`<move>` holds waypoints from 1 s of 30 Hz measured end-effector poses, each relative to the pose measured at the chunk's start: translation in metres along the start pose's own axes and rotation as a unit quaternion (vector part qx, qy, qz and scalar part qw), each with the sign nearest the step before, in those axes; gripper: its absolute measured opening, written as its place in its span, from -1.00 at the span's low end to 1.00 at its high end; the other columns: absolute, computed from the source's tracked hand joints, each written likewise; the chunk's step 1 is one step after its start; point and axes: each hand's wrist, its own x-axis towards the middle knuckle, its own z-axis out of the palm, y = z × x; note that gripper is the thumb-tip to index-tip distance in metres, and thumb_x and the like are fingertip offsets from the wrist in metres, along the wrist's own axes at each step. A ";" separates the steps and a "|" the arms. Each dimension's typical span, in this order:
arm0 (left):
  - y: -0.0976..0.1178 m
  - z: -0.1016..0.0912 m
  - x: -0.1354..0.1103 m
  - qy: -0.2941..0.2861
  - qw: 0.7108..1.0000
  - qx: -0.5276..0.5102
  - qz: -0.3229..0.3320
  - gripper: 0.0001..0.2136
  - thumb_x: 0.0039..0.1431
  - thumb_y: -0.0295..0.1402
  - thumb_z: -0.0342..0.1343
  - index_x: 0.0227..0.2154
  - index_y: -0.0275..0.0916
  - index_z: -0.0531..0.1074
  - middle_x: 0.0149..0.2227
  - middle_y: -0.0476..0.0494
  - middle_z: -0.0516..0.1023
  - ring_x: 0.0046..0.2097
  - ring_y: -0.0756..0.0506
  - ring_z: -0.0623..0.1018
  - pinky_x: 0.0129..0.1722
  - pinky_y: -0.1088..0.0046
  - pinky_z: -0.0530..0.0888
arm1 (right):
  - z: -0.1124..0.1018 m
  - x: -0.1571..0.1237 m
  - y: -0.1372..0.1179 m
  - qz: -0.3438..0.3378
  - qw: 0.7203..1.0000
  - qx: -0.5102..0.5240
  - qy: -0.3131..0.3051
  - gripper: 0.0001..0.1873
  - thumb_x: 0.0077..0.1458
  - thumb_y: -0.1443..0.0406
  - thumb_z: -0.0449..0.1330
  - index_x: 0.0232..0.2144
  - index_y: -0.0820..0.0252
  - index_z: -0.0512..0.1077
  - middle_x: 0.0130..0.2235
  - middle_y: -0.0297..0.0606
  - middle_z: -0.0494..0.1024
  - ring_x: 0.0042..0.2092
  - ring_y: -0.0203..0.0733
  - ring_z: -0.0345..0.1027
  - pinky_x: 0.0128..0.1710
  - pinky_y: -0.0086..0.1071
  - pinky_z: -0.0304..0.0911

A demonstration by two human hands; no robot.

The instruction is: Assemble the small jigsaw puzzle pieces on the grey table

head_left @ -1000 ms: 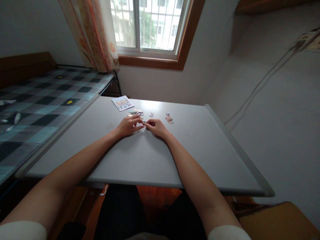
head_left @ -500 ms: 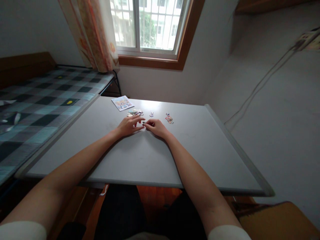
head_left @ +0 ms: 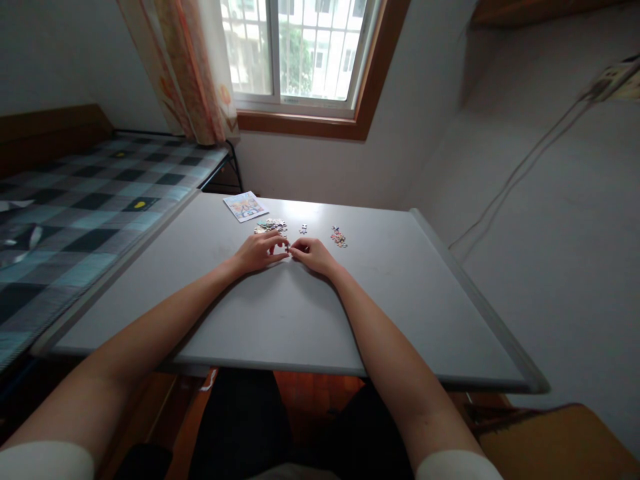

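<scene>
Above the middle of the table, a small puzzle piece [head_left: 287, 249] sits between my two hands. My right hand [head_left: 313, 253] pinches it from the right with thumb and fingertips. From the left, the thumb and curled fingers of my left hand [head_left: 257, 252] close on its other edge. Just beyond my left hand lies a loose heap of puzzle pieces [head_left: 271, 225]. A few joined or touching pieces [head_left: 303, 229] lie by themselves behind my right hand. Farther right is a smaller pile of puzzle pieces [head_left: 339, 238].
A square picture card [head_left: 245, 206] lies at the table's back left. The pale table [head_left: 300, 320] stands between a bed with a checked cover [head_left: 165, 163] and the right wall. Ahead are a window [head_left: 300, 53] and curtain [head_left: 185, 73]; a brown chair [head_left: 565, 443] is at the lower right.
The fingers of my left hand have come down and in toward the thumb, closing on the puzzle piece, which has turned slightly. My right hand stays in place.
</scene>
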 end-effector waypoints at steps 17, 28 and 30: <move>0.004 -0.001 0.002 -0.002 1.000 -0.015 0.004 -0.79 0.24 -0.31 0.06 -0.12 -0.20 0.48 -0.28 -0.07 0.52 -0.44 0.07 0.47 -0.38 0.54 0.43 | 0.001 0.003 0.006 -0.009 1.000 -0.002 0.022 -0.84 0.06 0.28 0.16 -0.43 0.29 0.47 -0.47 -0.32 0.48 -0.43 -0.33 0.29 -0.37 -0.43 0.18; 0.002 -0.001 0.002 0.018 0.999 0.049 -0.014 -0.85 0.23 -0.28 0.09 -0.25 -0.20 0.51 -0.34 -0.06 0.54 -0.45 0.04 0.46 -0.40 0.52 0.38 | 0.001 0.001 0.003 0.004 0.999 0.018 0.040 -0.85 0.11 0.27 0.14 -0.31 0.23 0.45 -0.49 -0.36 0.47 -0.44 -0.33 0.31 -0.37 -0.43 0.20; 0.002 -0.002 0.002 0.033 0.997 0.058 -0.024 -0.85 0.22 -0.28 0.11 -0.28 -0.21 0.51 -0.36 -0.05 0.53 -0.46 0.04 0.45 -0.40 0.51 0.36 | 0.001 0.001 0.002 0.011 0.999 0.020 0.040 -0.86 0.10 0.28 0.14 -0.30 0.22 0.44 -0.50 -0.39 0.44 -0.46 -0.33 0.31 -0.38 -0.44 0.19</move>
